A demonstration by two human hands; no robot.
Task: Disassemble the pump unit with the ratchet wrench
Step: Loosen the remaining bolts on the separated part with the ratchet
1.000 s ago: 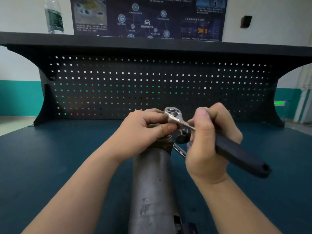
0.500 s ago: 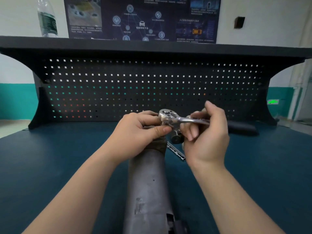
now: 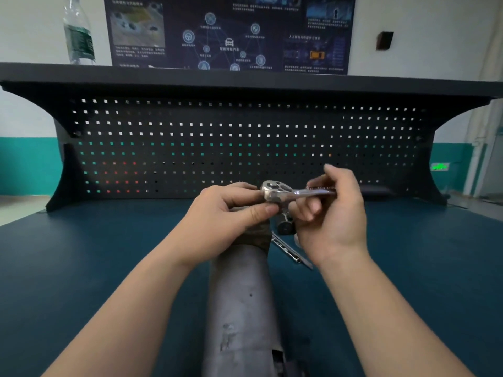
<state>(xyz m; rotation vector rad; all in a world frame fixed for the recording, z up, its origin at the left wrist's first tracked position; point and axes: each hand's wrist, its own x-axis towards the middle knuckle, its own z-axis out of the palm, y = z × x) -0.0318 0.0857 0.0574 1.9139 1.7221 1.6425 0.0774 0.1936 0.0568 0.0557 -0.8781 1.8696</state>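
Centrally, left hand (image 3: 226,213) gripping pump unit (image 3: 239,300) top, right hand (image 3: 332,213) pinching ratchet wrench (image 3: 275,190), bare mat (image 3: 95,268) around.

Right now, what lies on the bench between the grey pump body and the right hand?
In the head view, a slim metal extension bar lies slanted on the blue bench top, between the pump body and the right hand.

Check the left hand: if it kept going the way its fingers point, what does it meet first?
The left hand points right, fingers at the ratchet wrench head on the pump end. It would push into that head first, then likely the right hand fingers just beyond; depth is unclear.
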